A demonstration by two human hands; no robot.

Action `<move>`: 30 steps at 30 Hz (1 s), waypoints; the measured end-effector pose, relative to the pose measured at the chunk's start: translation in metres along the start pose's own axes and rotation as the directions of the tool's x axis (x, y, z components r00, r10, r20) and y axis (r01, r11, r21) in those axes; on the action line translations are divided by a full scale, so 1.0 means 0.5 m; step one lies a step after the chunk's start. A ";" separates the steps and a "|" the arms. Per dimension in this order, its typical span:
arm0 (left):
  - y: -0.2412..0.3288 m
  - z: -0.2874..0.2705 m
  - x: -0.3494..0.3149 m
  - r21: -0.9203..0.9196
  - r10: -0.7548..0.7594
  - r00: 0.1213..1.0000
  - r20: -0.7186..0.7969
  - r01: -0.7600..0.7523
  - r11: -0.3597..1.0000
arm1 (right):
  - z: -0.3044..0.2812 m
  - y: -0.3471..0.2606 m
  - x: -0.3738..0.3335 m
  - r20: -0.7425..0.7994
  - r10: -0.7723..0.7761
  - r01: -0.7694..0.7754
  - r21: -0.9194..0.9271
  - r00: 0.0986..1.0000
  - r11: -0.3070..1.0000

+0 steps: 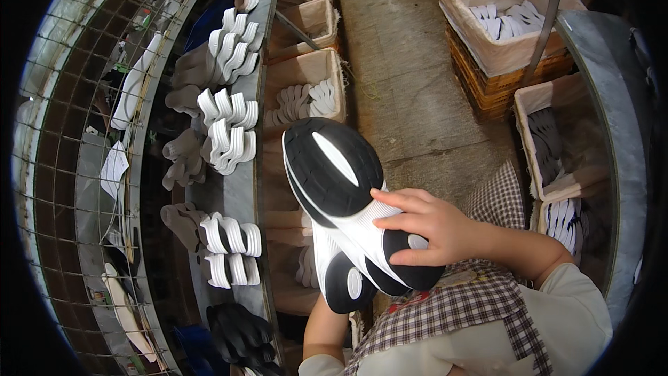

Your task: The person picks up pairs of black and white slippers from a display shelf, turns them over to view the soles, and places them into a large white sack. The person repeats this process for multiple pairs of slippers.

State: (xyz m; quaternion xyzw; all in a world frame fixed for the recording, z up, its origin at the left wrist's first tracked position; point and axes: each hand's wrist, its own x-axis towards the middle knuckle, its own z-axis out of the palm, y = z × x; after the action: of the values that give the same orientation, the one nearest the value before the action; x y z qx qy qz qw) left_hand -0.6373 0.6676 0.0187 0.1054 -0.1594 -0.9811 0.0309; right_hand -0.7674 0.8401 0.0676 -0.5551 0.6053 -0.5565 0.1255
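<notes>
In front of me is a small stack of shoe soles (332, 167), white with black tread pads and pale oval insets, their undersides turned up. The topmost one has a broad black forefoot, and at least two heel ends fan out toward my body. My right hand (435, 228) grips the stack from the right, fingers spread across the white middle and black heel; its thumb is out of sight. Behind the stack rises my left forearm (325, 331), and the soles hide that hand and its fingers.
Along the left, a metal shelf (240, 233) carries rows of white soles (229, 132), with black ones (240, 331) nearer me. Wire mesh (62, 167) stands beyond. Lined baskets (306, 76) line the shelf's right side. More lined baskets (480, 42) holding soles stand at right, beside a grey ledge (598, 97).
</notes>
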 end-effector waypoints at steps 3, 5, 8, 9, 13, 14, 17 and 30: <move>-0.012 0.005 -0.007 -0.054 -0.028 1.000 -0.008 0.028 0.998 | 0.005 -0.027 0.008 0.027 -0.065 0.067 -0.095 0.998 0.993; -0.015 0.008 -0.012 -0.078 -0.028 1.000 -0.008 0.027 0.997 | 0.008 -0.039 0.012 0.051 -0.084 0.091 -0.140 0.995 0.986; -0.016 0.012 -0.017 -0.102 -0.018 1.000 0.000 0.018 0.995 | 0.004 -0.048 0.015 0.107 -0.079 0.097 -0.171 0.991 0.980; -0.015 0.012 -0.017 -0.109 -0.015 1.000 0.001 0.015 0.994 | 0.003 -0.049 0.015 0.112 -0.081 0.098 -0.156 0.990 0.983; -0.016 0.010 -0.022 -0.138 -0.010 1.000 0.003 0.010 0.990 | 0.005 -0.048 0.014 0.141 -0.077 0.096 -0.137 0.987 0.986; -0.016 0.009 -0.023 -0.139 -0.007 1.000 0.001 0.007 0.990 | 0.007 -0.047 0.013 0.134 -0.080 0.098 -0.131 0.988 0.987; -0.017 0.008 -0.028 -0.151 -0.004 1.000 0.005 0.004 0.989 | 0.011 -0.043 0.012 0.131 -0.080 0.096 -0.117 0.988 0.988; -0.019 0.006 -0.048 -0.183 -0.012 1.000 -0.022 0.007 0.983 | 0.022 -0.045 0.012 0.043 0.138 -0.140 0.032 0.989 0.990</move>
State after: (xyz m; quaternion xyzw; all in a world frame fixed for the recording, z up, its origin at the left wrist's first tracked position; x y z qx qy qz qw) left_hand -0.6147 0.6797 0.0233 0.1141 -0.0677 -0.9905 0.0376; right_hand -0.7489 0.8345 0.0850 -0.5205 0.6299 -0.5455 0.1861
